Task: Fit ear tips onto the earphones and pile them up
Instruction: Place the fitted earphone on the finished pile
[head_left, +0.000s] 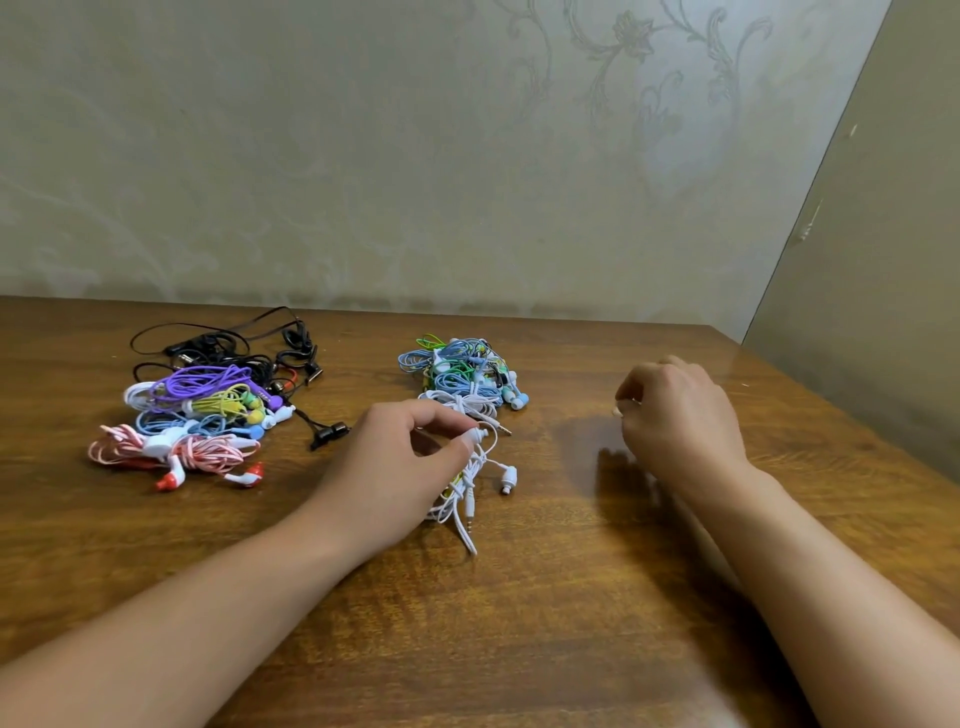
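Wooden table (571, 597) backed by patterned wall (415, 156). Mixed-colour earphone pile (208, 410) laid at left; second pile (465, 371), blue and green, laid at centre. White earphone (480, 473) pinched at one bud by left hand (395, 467); other bud left hanging. Small pale item, possibly ear tip (618, 412), pinched by right hand (680, 410).

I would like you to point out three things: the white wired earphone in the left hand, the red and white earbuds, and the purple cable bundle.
White wired earphone (508, 479), head view: on the hanging bud.
Red and white earbuds (169, 481), head view: on the left bud.
Purple cable bundle (200, 383), head view: on the coiled middle.
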